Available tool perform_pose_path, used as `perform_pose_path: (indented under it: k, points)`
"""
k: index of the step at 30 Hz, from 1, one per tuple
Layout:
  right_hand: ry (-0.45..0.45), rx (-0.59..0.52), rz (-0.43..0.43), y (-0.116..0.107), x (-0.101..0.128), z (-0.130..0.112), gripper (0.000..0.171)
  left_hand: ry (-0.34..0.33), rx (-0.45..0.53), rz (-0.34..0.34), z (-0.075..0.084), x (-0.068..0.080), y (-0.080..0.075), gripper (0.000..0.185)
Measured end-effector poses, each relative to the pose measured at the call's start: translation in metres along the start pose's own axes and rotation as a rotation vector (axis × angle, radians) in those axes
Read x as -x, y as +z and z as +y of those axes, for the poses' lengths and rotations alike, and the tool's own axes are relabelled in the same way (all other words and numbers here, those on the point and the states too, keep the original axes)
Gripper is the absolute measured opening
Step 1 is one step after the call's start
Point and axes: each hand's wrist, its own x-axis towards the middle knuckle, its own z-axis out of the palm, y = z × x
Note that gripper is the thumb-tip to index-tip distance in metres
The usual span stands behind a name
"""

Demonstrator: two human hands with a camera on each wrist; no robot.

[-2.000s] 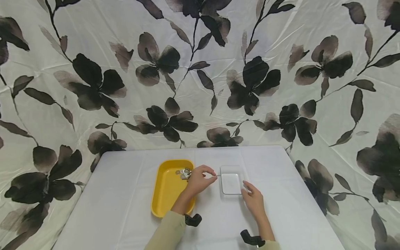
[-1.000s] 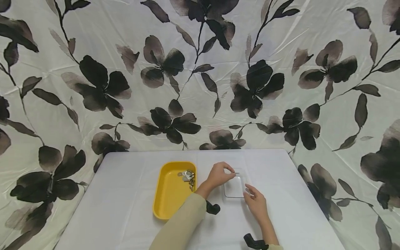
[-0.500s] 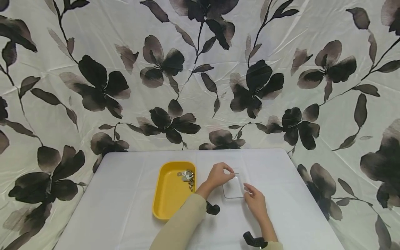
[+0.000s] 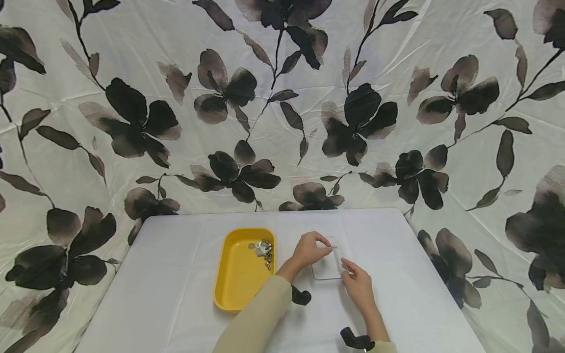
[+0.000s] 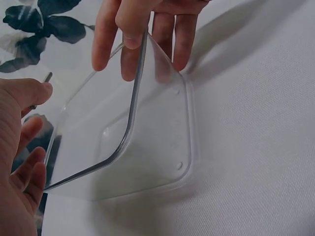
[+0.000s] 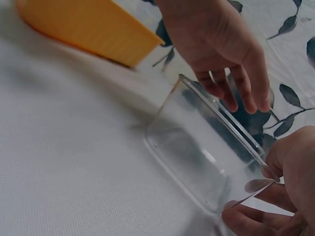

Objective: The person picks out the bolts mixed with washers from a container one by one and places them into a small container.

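Observation:
Between thumb and fingers, my left hand (image 4: pixel 309 249) pinches a thin, short grey metal rod (image 4: pixel 334 247), whose end pokes out to the right over the far part of a clear plastic box (image 4: pixel 326 279). Both ends of the rod (image 5: pixel 47 77) show beside the thumb in the left wrist view; its middle is hidden. At the box's right side, my right hand (image 4: pixel 358 283) grips the wall, thumb over the rim and fingers outside, as the right wrist view shows. The box (image 6: pixel 182 152) stands on the white cloth with its mouth up.
Left of the box stands a yellow tray (image 4: pixel 238 289), with several small metal pieces (image 4: pixel 265 249), some round and flat, some bolt-like, at its far right. White cloth covers the table (image 4: pixel 150 294). A floral curtain (image 4: pixel 282 122) hangs behind. Black camera mounts (image 4: pixel 301 295) sit at both wrists.
Over two seconds my left hand has carried the rod rightward, from beside the tray to over the box. During the last half second it barely moves. My right hand stays at the box's side.

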Motion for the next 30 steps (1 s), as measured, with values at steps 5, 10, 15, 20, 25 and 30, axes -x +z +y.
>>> perform_pose_path:
  k: [5,10,15,20,25,30]
  points:
    - [0.007,0.006,-0.005,0.001,0.000,0.001,0.038,0.012,-0.019,0.000,-0.001,0.001,0.000,0.005]
    - [0.006,-0.001,-0.007,0.001,0.001,0.000,0.038,0.003,-0.004,-0.021,0.000,0.004,-0.002,0.004]
    - [-0.002,0.004,0.000,0.000,0.001,0.002,0.038,0.022,0.037,-0.026,0.003,0.006,-0.007,0.005]
    - [-0.002,0.021,-0.009,0.001,0.000,0.000,0.038,0.024,0.046,-0.017,0.003,0.012,-0.018,0.005]
    - [0.009,0.041,-0.011,0.001,-0.001,0.000,0.038,0.027,0.077,-0.013,0.007,0.021,-0.033,0.007]
    - [0.004,0.047,-0.010,0.002,0.001,0.001,0.038,0.075,0.132,-0.008,0.005,0.032,-0.051,0.007]
